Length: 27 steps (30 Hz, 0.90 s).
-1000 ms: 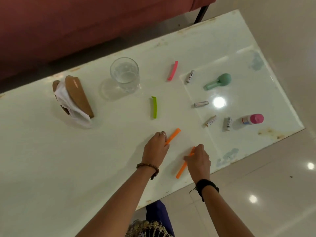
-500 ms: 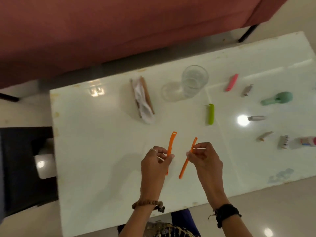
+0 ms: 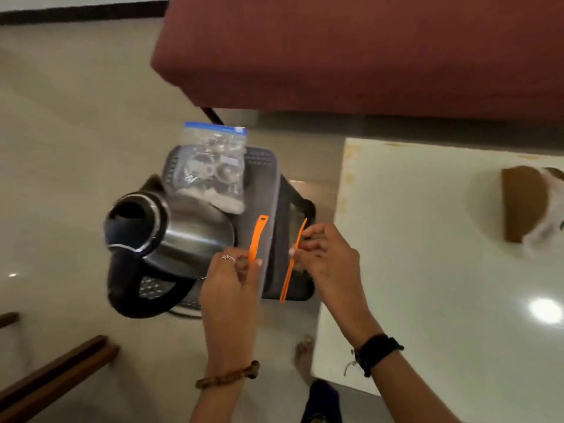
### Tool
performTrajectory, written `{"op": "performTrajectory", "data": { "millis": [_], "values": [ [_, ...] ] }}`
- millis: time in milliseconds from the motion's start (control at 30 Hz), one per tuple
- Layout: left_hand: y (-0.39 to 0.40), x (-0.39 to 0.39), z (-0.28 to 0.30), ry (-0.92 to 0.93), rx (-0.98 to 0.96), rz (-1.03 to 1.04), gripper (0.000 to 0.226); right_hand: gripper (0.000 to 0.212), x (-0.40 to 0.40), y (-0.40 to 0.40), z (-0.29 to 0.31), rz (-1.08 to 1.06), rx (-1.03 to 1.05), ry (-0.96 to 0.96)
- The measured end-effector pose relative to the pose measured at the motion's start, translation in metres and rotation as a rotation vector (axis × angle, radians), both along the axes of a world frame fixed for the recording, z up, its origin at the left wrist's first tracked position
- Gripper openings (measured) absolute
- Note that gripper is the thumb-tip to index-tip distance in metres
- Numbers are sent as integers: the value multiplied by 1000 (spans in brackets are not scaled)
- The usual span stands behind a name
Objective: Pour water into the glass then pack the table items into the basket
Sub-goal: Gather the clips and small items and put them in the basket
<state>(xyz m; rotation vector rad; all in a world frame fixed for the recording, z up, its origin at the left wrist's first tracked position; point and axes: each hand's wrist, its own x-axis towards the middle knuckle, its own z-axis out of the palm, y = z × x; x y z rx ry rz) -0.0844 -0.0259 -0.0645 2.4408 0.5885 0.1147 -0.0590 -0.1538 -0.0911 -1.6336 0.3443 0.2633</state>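
Step in hand: looks like the packing half of the task. The person holds two orange clips over the basket (image 3: pixel 268 184), which sits on the floor just left of the tabletop (image 3: pixel 427 270).
Left hand (image 3: pixel 235 279): grip pinched round the lower end of one orange bag clip (image 3: pixel 258 236), standing roughly upright with its slotted tip pointing away, right above the basket's open middle.
Right hand (image 3: pixel 326 254): grip pinched on the second orange clip (image 3: pixel 291 264), tilted, hanging over the basket's right rim nearer the tabletop.
Basket: grey, perforated, already crowded. A steel electric kettle (image 3: pixel 171 239) lies on its side across the left part, and a zip bag of small bits (image 3: pixel 216 166) leans at the far end.
Free room: judging from this, only the strip between the kettle and the right wall.
Next move: probably shift the right clip a little leftward so it clears the rim, lower both and let go into that strip.
Watch out: a clip let go over the rim could bounce out onto the floor.
Still on the tabletop: a brown holder with white tissue (image 3: pixel 531 206); the glass isn't in view, so can't tell about the water.
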Motion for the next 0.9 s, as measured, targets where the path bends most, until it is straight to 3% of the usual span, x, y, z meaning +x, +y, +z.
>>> {"op": "performTrajectory", "data": {
  "millis": [100,233,467,633,733,900],
  "values": [
    [38,3,-12,76,130,-2,9,21,14,50,-7,111,-123,-33],
    [54,14,-42,401,302,-132,16,20,25,85,-26,236,-345,-53],
    [55,15,-73,367,166,-216,27,21,27,104,-45,295,-477,-64],
    [37,10,-51,217,53,-181,30,11,17,70,-29,113,-433,-47],
    [4,3,-35,79,-101,-191,11,5,-2,26,-16,-48,-335,3],
    [-96,-15,-31,153,-307,-416,15,5,-51,-82,-10,-276,-324,85]
  ]
}}
